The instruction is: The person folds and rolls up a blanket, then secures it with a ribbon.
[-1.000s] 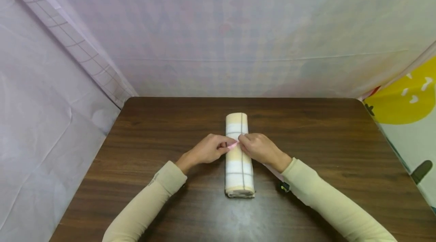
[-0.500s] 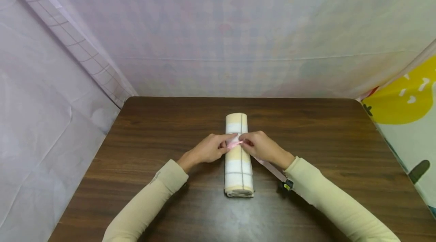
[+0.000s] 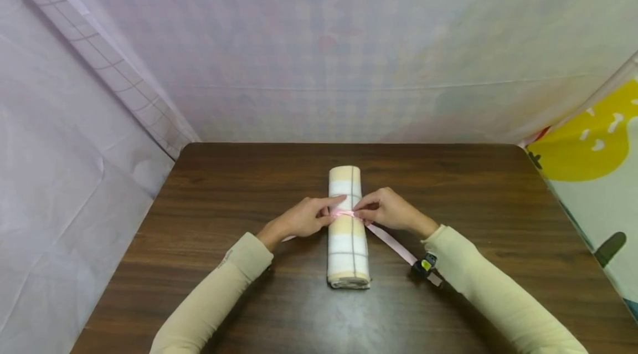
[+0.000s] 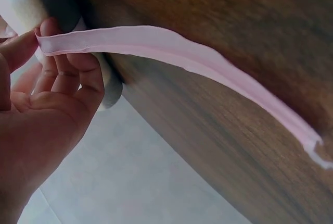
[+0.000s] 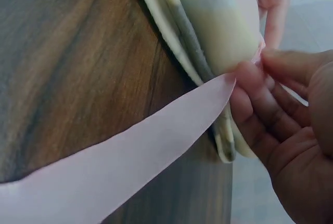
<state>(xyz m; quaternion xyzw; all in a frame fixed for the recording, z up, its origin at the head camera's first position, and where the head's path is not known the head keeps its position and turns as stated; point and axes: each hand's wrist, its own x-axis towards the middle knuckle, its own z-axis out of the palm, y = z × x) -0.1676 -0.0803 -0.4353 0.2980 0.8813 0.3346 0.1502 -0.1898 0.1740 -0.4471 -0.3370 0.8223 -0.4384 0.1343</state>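
A rolled towel (image 3: 347,260), white and pale yellow with thin grey lines, lies lengthwise on the brown table. A pink ribbon (image 3: 343,213) crosses over its middle, with tails running off both sides. My left hand (image 3: 299,218) pinches the ribbon at the towel's left side, its index finger stretched over the towel. In the left wrist view a long ribbon tail (image 4: 145,41) trails away from that thumb and fingers. At the right side, my right hand (image 3: 394,210) pinches the ribbon between thumb and index finger. Its wide tail (image 5: 135,146) passes below the hand in the right wrist view.
The dark wood-grain table (image 3: 239,177) ends at a back edge against a pale checked curtain (image 3: 319,66). White sheeting (image 3: 60,204) hangs at the left. A yellow printed figure (image 3: 583,146) shows on the right-hand cloth. A small black wrist camera (image 3: 423,266) sits under the right sleeve.
The right hand has drawn slightly right, off the towel's middle, and more ribbon shows across the top and beyond the right side. The left hand has stayed nearly in place.
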